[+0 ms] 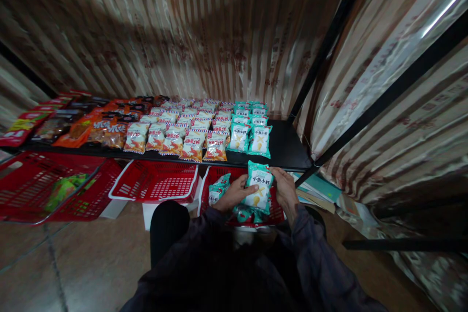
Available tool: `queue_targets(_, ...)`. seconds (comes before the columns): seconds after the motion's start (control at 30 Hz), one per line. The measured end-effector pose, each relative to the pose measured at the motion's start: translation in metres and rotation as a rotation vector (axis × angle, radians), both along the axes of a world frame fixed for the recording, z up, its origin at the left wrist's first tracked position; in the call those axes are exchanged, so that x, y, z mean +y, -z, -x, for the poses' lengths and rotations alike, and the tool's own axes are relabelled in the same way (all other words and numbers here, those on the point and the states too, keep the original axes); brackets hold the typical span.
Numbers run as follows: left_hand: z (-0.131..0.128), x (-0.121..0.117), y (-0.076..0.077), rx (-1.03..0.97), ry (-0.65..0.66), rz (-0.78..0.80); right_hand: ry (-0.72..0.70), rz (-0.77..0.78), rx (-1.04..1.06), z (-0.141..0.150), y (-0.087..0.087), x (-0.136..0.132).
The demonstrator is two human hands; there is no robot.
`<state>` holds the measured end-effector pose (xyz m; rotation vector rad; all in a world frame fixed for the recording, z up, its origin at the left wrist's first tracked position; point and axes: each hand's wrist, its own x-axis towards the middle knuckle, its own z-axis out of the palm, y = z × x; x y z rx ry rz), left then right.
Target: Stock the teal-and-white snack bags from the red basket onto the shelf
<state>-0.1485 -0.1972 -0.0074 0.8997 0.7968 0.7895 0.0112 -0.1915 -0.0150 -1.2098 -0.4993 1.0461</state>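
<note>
Between my two hands is a teal and white snack bag [259,186], upright, its printed front facing me. My left hand [236,194] grips its left side, the thumb lying across the front. At its upper right edge, my right hand [284,187] closes on the bag with the fingers partly hidden behind it. Below sits a red basket [205,180] with more teal bags [218,190] in it. Two columns of matching teal bags [260,139] stand on the black shelf [288,144] just beyond my hands.
Left of the teal bags, the shelf carries rows of white and orange snack bags [193,144], then orange packs [109,129] and red packs [25,124]. Two more red baskets [157,180] stand under its front edge. A black post [383,100] rises at the right, before patterned curtains [219,24].
</note>
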Motion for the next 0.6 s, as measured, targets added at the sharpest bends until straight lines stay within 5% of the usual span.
queue_targets(0.6,-0.007,0.000,0.004,-0.051,-0.003,-0.017,-0.022,-0.018,-0.036,-0.002,-0.003,0.012)
